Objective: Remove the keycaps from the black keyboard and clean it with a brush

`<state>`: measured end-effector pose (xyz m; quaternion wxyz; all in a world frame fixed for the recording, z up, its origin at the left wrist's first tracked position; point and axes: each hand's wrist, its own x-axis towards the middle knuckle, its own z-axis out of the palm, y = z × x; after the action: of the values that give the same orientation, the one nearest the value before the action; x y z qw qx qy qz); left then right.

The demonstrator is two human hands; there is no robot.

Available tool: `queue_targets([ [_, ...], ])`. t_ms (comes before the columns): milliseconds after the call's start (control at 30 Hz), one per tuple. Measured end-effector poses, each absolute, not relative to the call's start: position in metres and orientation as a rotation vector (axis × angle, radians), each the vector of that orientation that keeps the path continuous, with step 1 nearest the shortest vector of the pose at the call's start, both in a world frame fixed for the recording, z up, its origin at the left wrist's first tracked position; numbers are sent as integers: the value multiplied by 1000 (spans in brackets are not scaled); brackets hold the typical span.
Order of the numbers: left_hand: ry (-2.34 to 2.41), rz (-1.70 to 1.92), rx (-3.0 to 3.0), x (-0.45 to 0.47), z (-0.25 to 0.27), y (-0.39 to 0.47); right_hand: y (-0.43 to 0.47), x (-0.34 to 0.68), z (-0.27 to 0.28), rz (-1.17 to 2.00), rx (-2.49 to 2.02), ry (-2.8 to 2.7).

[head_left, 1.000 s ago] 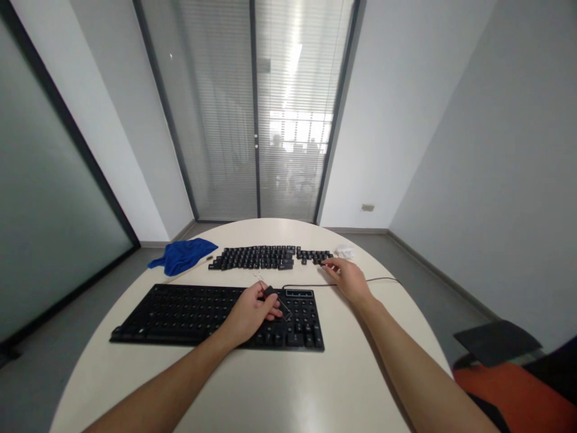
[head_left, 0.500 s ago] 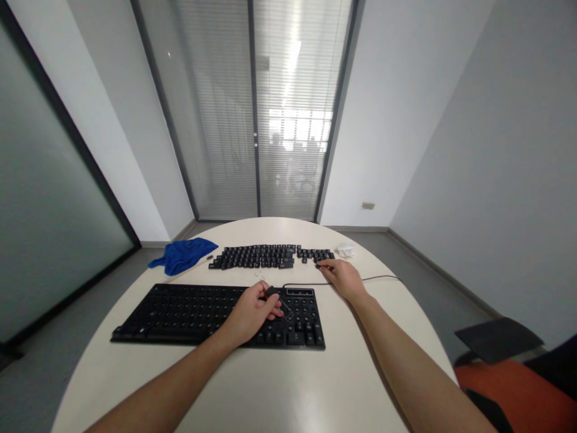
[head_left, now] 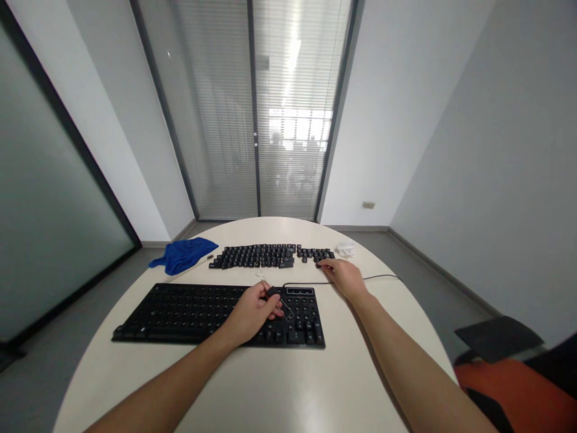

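A black keyboard [head_left: 193, 313] lies on the round table, most of its keycaps off and a few still on at the lower right. Over its right half, my left hand [head_left: 255, 308] is closed around a wire keycap puller [head_left: 272, 292] with a dark handle and thin wire loops at both ends. Beyond the keyboard, loose black keycaps [head_left: 256, 255] sit in rows. My right hand [head_left: 343, 276] reaches to the right end of those rows, fingertips pinched on a black keycap [head_left: 319, 264] that touches or nearly touches the tabletop.
A blue cloth [head_left: 184, 254] lies at the far left, with a thin brush [head_left: 198, 263] beside it. Crumpled white tissue [head_left: 345, 249] is behind my right hand. The keyboard's cable [head_left: 378, 276] runs under that hand to the table's right edge. An orange chair [head_left: 505, 385] stands at the right.
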<state>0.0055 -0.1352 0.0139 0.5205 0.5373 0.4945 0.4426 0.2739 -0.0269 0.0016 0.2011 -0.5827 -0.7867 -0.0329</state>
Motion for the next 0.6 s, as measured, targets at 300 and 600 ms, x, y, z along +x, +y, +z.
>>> queue_targets([
  [300,1184,1066,1268,6,13,-135,-29,273,3,-131,-1645,-2203],
  [600,1158,1075,1275,5,13,-135,-30,271,5,-76,-1594,-2157],
])
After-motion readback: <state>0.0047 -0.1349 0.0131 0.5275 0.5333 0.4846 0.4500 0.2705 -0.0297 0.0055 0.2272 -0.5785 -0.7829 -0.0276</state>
